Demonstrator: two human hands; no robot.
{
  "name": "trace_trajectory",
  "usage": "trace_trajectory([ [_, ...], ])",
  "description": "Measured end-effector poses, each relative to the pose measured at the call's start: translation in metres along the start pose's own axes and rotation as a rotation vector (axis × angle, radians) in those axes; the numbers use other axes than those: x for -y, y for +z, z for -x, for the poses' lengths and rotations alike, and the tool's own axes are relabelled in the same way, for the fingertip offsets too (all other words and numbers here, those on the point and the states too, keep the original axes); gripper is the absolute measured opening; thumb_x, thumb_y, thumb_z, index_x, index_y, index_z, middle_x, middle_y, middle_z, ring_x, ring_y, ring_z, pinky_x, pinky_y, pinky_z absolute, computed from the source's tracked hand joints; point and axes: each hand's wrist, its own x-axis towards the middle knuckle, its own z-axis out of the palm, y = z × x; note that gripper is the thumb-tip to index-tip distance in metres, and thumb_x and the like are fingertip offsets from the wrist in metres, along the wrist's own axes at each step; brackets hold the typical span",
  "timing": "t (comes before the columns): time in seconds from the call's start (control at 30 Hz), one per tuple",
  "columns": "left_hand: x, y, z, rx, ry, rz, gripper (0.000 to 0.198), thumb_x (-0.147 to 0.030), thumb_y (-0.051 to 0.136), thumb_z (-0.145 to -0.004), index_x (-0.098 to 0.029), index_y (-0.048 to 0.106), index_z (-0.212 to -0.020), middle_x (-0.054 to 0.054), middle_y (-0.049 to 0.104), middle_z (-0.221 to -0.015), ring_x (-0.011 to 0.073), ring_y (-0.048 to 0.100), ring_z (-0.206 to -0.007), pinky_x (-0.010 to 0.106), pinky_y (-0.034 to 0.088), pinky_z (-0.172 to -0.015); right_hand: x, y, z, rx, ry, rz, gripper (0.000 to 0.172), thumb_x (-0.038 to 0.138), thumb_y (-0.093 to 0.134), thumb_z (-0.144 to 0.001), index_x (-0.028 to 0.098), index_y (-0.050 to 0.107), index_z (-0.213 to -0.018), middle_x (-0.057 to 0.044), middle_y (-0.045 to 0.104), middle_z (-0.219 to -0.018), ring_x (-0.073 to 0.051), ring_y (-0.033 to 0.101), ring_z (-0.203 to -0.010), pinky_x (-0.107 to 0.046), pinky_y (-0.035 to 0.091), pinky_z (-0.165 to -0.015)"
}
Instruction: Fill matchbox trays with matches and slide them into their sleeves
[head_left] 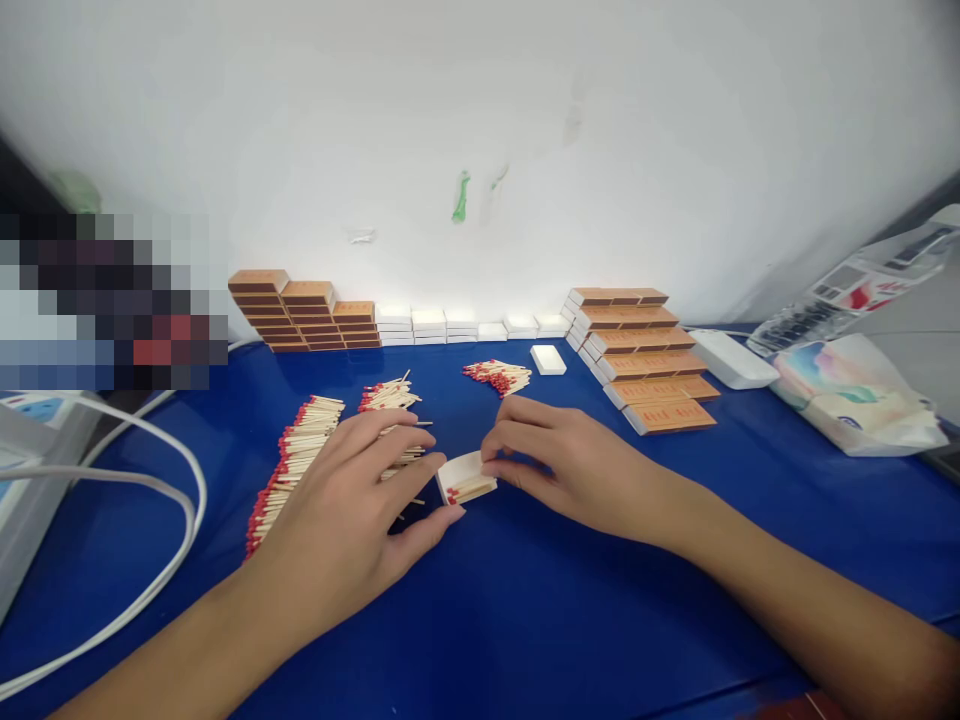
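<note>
A small white matchbox tray (470, 468) with a few red-headed matches (472, 490) inside lies in front of me. My left hand (367, 490) grips its left end between thumb and index finger. At the right end, my right hand (562, 455) has its thumb and fingers pinched on the tray; the fingertips hide that end. Beside and partly under my left hand are a long row of matches (307, 440) and a looser pile of matches (388, 393). Beyond my right hand sits another match pile (499, 377), near an upturned-looking white tray (548, 360).
Along the wall stand brown matchbox stacks (307, 315), white tray stacks (429, 325) and a stepped pile of matchboxes (645, 350). At right are a white block (731, 358), a tissue pack (855, 390) and a plastic bottle (795, 325). White cables (187, 480) loop at left beside a power strip (37, 470).
</note>
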Motion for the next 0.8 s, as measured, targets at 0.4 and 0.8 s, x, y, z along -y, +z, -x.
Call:
trace_trajectory([
  [0.4,0.0017,0.0033,0.0040,0.049,-0.004,0.017,0.021,-0.033,0.073,-0.102,-0.017,0.075,-0.116,0.011,0.078,-0.118,0.0341,0.067,-0.128,0.057,0.060,-0.109,0.0019,-0.0008,-0.0001,0.103,0.058,-0.029,0.008,0.021,0.066,-0.107,0.022,0.072,-0.111,-0.004,0.064,-0.108,-0.014,0.063,-0.077,-0.029,0.050,-0.071],
  [0.8,0.0016,0.0037,0.0046,0.077,0.006,0.025,0.023,-0.034,0.073,-0.103,-0.016,0.075,-0.117,0.012,0.078,-0.119,0.0351,0.067,-0.129,0.059,0.060,-0.109,0.0011,-0.0019,-0.0008,0.034,0.050,-0.047,0.006,0.024,0.067,-0.107,0.022,0.072,-0.104,-0.003,0.066,-0.102,-0.014,0.062,-0.075,-0.029,0.049,-0.067],
])
